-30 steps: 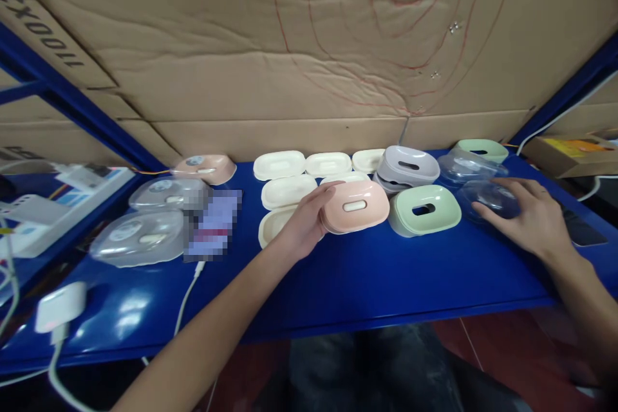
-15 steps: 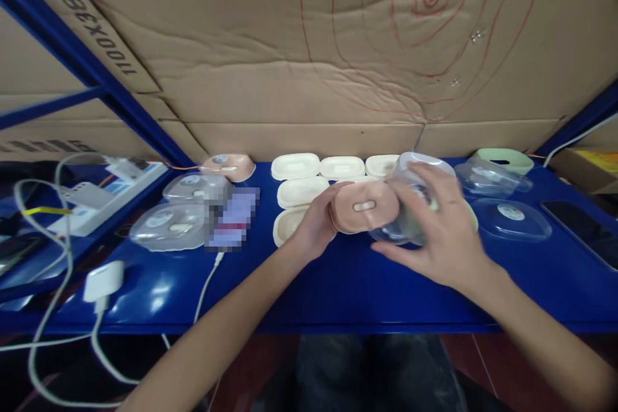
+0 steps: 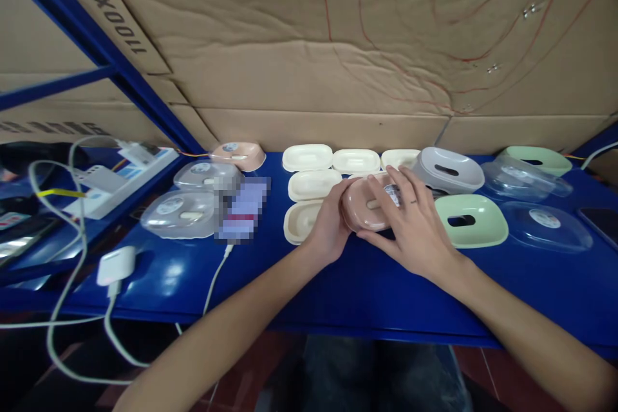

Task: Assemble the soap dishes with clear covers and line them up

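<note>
Head cam: pink box caught between both hands, far end out of sight

Reading this remotely, clock face laid flat over the view with the pink box (image 3: 356,219) dead centre. Long axis looks roughly 9-to-3, maybe tipped a bit toward 2. Left hand (image 3: 333,226) has the end at about 8 o'clock, thumb side against it. Right hand (image 3: 415,222) comes in from 4 o'clock, fingers fanned over the top and thumb along the near edge, so neither is closer; both are touching. Looks to me like the right fingers are pinching a clear cover (image 3: 363,190) over the box.

Neighbours on the blue tabletop (image 3: 376,290): green box (image 3: 487,232) just past 3, grey box (image 3: 451,170) nearer 2, cream trays (image 3: 309,158) from 9 round past 12.

Stuff I can't make out: the box's right end (under the right fingers), most of the left fingers, and where the cover's rim sits. A sticker (image 3: 393,195) peeks between the right fingers, unreadable. Dark phone (image 3: 599,222) at 3 is cut off by the frame. Can't tell if the box clears the tabletop.
</note>
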Demonstrator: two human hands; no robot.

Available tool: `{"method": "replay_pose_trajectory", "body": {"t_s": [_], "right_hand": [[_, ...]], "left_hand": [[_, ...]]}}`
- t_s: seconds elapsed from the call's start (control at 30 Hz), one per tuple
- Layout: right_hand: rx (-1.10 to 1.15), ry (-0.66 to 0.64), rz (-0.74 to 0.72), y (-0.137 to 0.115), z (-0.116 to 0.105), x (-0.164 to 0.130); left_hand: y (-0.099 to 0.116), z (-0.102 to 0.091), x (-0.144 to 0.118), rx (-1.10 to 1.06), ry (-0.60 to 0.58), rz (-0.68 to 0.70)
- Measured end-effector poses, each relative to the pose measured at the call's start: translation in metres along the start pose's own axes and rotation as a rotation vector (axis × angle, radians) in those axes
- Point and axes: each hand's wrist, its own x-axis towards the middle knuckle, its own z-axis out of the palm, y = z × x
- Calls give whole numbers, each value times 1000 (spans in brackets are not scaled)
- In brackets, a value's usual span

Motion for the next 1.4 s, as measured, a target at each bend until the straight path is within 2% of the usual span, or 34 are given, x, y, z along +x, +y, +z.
{"method": "replay_pose_trajectory", "body": {"t_s": [0.1, 0.2, 0.3, 0.37, 0.53, 0.63, 0.7, 0.8, 0.87, 1.0, 1.23, 1.4], "right_hand": [[-5, 4, -2, -1, 3, -1], [41, 6, 27, -1, 4, -3], [168, 26, 21, 1, 2, -6], [295, 84, 46, 4, 0, -7], [703, 353, 334, 10, -5, -3], [1001, 431, 473, 11, -7, 3], [1163, 400, 565, 10, -10, 7], [1385, 256, 667, 10, -14, 9], [1474, 208, 702, 10, -16, 10], [1544, 203, 748, 10, -18, 9], [1545, 210, 826, 11, -19, 7], [1473, 355, 794, 12, -16, 7]], "left_hand": [[0, 1, -2, 70, -56, 25], [0, 1, -4, 169, -58, 87], [2, 0, -4, 226, -39, 106], [5, -1, -3, 251, -47, 126], [16, -5, 0, 296, -121, 204], [19, -8, 0, 322, -175, 261], [19, -11, 0, 332, -214, 282], [19, -14, 0, 351, -241, 277], [20, -15, 2, 370, -246, 284], [23, -15, 4, 406, -231, 287], [22, -6, -1, 347, -183, 166], [24, -3, -3, 274, -157, 164]]}}
